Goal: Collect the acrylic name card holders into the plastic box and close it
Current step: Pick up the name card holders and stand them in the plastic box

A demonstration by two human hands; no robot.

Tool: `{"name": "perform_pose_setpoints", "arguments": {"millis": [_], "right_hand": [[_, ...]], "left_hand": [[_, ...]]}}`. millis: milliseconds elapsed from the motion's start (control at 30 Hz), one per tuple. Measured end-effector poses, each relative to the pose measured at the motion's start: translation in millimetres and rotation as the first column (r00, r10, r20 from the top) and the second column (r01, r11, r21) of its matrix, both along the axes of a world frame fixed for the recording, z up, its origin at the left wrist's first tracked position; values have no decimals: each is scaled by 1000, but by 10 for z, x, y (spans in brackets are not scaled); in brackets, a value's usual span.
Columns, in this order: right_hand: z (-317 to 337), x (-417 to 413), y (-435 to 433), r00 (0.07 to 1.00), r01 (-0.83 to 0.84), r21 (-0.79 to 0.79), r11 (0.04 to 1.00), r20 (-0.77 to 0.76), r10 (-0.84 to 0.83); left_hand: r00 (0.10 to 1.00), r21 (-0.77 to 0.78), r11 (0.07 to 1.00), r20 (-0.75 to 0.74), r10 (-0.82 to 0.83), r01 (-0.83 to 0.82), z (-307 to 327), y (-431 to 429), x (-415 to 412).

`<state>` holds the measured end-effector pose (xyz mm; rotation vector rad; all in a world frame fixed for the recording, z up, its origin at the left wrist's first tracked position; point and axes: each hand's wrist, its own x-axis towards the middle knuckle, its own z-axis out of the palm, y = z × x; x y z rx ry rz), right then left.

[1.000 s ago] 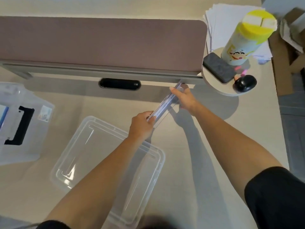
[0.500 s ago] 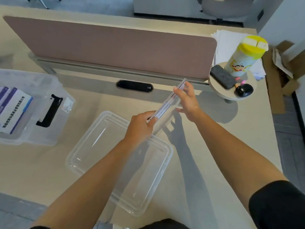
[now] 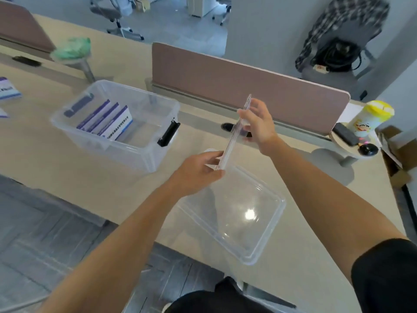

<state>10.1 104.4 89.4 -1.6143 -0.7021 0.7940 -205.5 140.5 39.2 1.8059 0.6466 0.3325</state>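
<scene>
I hold a clear acrylic name card holder (image 3: 234, 136) edge-on above the desk, between both hands. My left hand (image 3: 198, 170) grips its near end, and my right hand (image 3: 259, 125) grips its far end. To the left stands the clear plastic box (image 3: 146, 152) with black latches, open. Several name card holders (image 3: 108, 120) with purple and blue cards stand inside it at its left side. The box's clear lid (image 3: 266, 242) lies upside down on the desk below my hands. Two more card holders (image 3: 6, 89) sit at the far left edge.
A pink desk divider (image 3: 248, 86) runs behind my hands. At the right, a round shelf (image 3: 338, 141) carries a yellow-capped canister (image 3: 370, 118), a black phone and a black mouse. A green bundle (image 3: 72, 49) sits on a stand at the back left. Cardboard boxes stand at the far right.
Both hands have lifted the card holder off the desk near the divider and carried it up and left. My view has swung left, bringing the box fully into sight.
</scene>
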Motion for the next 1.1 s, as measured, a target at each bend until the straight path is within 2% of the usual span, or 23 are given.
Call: {"name": "perform_pose_setpoints", "arguments": {"millis": [67,200,333,567,767,1000,1100], "right_hand": [[78,-282,131,999,-41,-20,999,9,41],[169,-723,432,996,-82,-63,995,18,83],[141,-1022,842,987,-158,-71,985,14,160],[-10,-1263,1821,955,-296,6,955,-8,296],[-154,-1315,2536,969,-237,55,970,-51,240],[-364,-1499,3104,983,-140,-18,990,-121,136],[-489,-1600,3296,984,-98,-75,992,-156,85]], "left_hand": [[1000,32,999,22,-1,0,62,24,-319],[999,200,979,32,41,-47,192,188,-786],[994,276,956,56,90,-102,181,497,-1104],[987,444,887,-41,158,-124,187,1434,-1406],[975,516,856,-165,151,-45,236,2276,-1429],[990,505,862,-133,36,37,-36,3109,-1663],[986,483,869,-166,-33,111,-228,3564,-1857]]}}
